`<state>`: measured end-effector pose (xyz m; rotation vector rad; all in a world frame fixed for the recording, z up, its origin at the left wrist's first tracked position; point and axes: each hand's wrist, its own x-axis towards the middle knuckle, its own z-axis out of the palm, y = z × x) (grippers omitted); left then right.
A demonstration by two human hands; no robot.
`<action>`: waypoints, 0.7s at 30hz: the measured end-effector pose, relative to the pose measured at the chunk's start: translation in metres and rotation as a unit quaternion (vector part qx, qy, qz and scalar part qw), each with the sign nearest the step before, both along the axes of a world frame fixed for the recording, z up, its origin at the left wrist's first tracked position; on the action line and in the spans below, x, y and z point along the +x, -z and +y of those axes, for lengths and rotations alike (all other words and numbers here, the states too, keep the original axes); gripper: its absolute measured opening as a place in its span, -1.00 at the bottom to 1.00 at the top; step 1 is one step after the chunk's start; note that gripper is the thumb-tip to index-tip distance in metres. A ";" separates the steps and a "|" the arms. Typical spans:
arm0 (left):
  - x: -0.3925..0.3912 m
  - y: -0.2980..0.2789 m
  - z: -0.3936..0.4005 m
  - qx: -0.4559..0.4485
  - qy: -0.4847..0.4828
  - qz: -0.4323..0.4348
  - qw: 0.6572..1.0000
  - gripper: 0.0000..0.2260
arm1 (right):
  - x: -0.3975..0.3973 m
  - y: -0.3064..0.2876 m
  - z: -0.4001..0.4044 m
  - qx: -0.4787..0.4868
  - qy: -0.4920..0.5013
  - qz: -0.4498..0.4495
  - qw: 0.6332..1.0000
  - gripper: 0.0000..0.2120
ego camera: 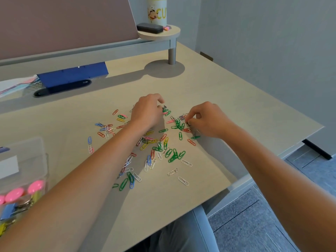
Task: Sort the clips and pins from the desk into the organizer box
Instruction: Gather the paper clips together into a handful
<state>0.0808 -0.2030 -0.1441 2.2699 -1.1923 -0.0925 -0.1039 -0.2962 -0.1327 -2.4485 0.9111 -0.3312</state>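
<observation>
Many coloured paper clips [160,146] lie scattered over the middle of the beige desk [227,99]. My left hand [148,110] rests on the far side of the pile, its fingers curled down onto a small dark clip [164,106]. To the right, my right hand [209,119] pinches a small clip [187,122] out of a cluster of green ones [179,124]. The clear organizer box [23,179] stands at the desk's left edge, holding pink round-headed pins [15,194], blue clips and yellow clips.
A blue box [72,74] and a dark oval cable slot [61,88] lie at the back left. A round raised shelf [159,34] carries a black case and a printed cup. The desk's right edge drops to grey carpet [254,224].
</observation>
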 end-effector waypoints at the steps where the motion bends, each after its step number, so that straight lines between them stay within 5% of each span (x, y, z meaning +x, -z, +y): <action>1: 0.002 0.001 -0.001 0.013 0.010 -0.013 1.000 -0.75 | -0.003 0.002 -0.002 0.004 0.004 -0.008 1.000 -0.84; 13: 0.010 -0.004 -0.019 0.048 0.039 -0.069 0.996 -0.88 | -0.016 0.014 -0.010 0.026 0.038 -0.089 0.995 -0.88; 21: 0.010 -0.008 -0.016 -0.059 -0.018 0.075 0.995 -0.79 | -0.013 0.018 -0.014 -0.067 -0.005 -0.020 0.998 -0.89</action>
